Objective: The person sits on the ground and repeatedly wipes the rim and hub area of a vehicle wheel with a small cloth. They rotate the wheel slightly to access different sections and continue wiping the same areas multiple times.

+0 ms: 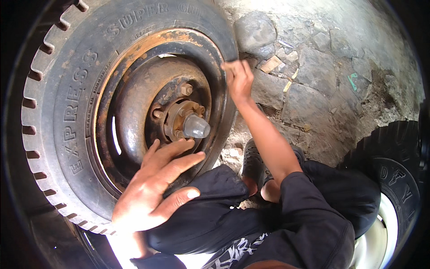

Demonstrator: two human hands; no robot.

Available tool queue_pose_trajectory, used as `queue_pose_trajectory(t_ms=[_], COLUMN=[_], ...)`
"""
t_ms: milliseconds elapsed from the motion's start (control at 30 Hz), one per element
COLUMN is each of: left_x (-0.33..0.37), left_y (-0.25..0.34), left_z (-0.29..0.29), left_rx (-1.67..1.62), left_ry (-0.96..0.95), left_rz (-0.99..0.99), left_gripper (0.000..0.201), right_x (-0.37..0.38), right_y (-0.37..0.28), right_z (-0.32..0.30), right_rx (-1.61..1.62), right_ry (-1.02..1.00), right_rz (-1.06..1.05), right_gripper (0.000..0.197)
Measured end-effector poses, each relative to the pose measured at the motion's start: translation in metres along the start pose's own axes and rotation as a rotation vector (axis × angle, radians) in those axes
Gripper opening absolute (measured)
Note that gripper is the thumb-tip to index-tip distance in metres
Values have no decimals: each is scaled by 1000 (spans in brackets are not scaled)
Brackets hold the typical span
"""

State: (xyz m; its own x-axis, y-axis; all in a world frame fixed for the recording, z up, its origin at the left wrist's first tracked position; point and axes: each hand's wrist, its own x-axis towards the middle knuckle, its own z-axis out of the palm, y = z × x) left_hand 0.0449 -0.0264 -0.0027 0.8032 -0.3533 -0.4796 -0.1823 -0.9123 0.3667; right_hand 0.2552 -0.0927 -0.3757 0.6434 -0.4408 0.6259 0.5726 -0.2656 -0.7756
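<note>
A large black tyre (71, 116) on a rusty wheel rim (107, 85) stands upright at the left. At its middle is a hub (177, 119) with a grey metal cap (197, 127) and a hex nut (187, 89) above it. My left hand (154, 186) is open, fingers spread, in front of the lower part of the wheel; its fingertips are just below the hub, and I cannot tell whether they touch. At the tyre's right edge my right hand (238, 80) is closed with curled fingers, seemingly gripping the tread edge.
Rough stone paving (318, 67) with small scraps, a piece of wood (270, 64) and a green bit (352, 81) lies to the right. A round stone (255, 30) is beside the tyre. Another tyre (398, 152) with a pale rim stands at the lower right. My sandalled feet (254, 168) are below my right arm.
</note>
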Motion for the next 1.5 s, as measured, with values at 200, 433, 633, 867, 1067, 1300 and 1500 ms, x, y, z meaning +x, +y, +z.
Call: queue_pose_trajectory(t_ms=[200, 433, 633, 867, 1067, 1300, 1500], left_x=[-6, -4, -2, -5, 1, -4, 0], left_y=[2, 1, -2, 2, -6, -10, -11], left_z=[-1, 0, 4, 8, 8, 12, 10], left_rx=[-86, -20, 0, -39, -33, -49, -49], left_ry=[-136, -51, -134, -176, -139, -197, -193], left_rz=[100, 27, 72, 66, 18, 43, 65], left_gripper=[66, 66, 66, 66, 63, 63, 63], right_x=[75, -3, 30, 96, 17, 99, 94], right_y=[-35, 1, 1, -47, -3, -53, -34], right_z=[9, 7, 9, 18, 6, 19, 14], right_rx=[131, 92, 47, 162, 126, 139, 166], right_ry=[-49, -5, 31, 6, -18, 11, 12], right_rz=[-109, 109, -139, -272, -30, -244, -266], right_gripper=[13, 11, 10, 13, 9, 8, 8])
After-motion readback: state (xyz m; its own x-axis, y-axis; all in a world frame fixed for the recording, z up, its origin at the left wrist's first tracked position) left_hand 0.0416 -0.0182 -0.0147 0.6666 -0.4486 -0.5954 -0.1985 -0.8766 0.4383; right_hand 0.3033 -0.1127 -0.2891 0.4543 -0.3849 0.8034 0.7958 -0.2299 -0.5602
